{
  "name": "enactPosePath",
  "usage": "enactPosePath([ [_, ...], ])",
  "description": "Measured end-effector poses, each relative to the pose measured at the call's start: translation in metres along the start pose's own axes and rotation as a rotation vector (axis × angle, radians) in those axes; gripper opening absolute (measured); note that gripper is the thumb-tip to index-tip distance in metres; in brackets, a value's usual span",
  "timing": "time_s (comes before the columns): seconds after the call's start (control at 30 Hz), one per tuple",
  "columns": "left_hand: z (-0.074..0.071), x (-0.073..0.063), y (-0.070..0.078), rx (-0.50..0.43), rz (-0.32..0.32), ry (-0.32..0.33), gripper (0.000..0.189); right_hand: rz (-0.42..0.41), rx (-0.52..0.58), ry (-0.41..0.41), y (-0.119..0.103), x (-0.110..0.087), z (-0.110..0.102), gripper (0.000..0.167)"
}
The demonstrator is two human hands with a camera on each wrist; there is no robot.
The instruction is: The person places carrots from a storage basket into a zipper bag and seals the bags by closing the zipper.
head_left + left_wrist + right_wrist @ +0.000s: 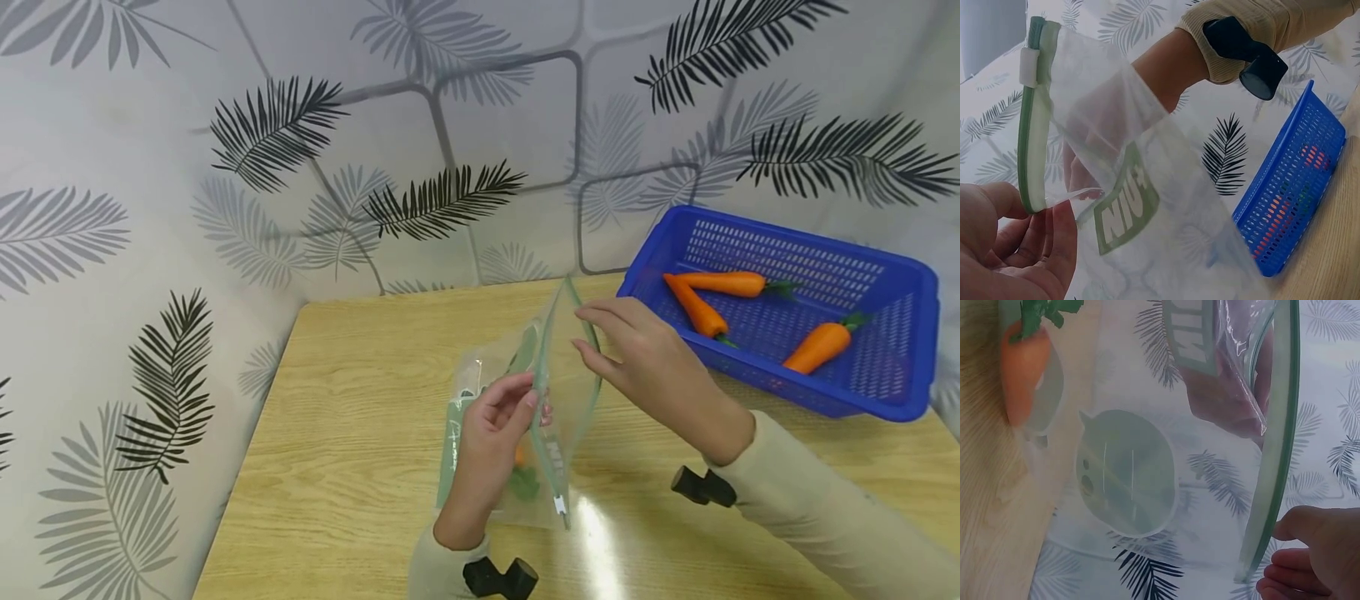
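Observation:
A clear zip bag with a green seal strip stands with its mouth spread between the hands. My left hand pinches the near side of its rim, and the left wrist view shows the white slider above those fingers. The right hand is at the far side of the mouth, thumb and forefinger apart, the thumb right at the strip in the right wrist view. A carrot with green leaves shows through the lower part of the bag. Round green prints mark the film.
A blue perforated basket stands at the back right of the wooden table, holding three carrots. Beneath my left hand lies a green panel with white lettering under clear film. A leaf-patterned cloth hangs behind the table.

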State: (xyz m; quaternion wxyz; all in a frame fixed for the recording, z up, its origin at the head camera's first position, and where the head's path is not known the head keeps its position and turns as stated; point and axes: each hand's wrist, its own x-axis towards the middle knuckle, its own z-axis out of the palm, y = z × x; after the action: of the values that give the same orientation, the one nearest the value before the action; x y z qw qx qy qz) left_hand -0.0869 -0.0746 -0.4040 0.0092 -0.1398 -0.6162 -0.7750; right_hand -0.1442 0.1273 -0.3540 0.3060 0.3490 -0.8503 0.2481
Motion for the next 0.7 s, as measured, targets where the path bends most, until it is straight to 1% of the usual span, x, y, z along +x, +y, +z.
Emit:
enactPosePath([
  [0.17,0.000,0.000,0.001,-0.002,0.007,0.000,0.026,-0.003,0.013,0.027,0.002,0.000,-0.002,0.036],
  [0.5,-0.001,0.000,0.007,-0.021,0.042,-0.004,0.023,0.056,0.048,0.052,0.008,-0.003,-0.006,0.029],
  [0.7,-0.002,0.000,0.006,-0.027,0.023,-0.009,0.023,0.078,0.037,0.053,0.019,-0.007,-0.004,0.026],
])
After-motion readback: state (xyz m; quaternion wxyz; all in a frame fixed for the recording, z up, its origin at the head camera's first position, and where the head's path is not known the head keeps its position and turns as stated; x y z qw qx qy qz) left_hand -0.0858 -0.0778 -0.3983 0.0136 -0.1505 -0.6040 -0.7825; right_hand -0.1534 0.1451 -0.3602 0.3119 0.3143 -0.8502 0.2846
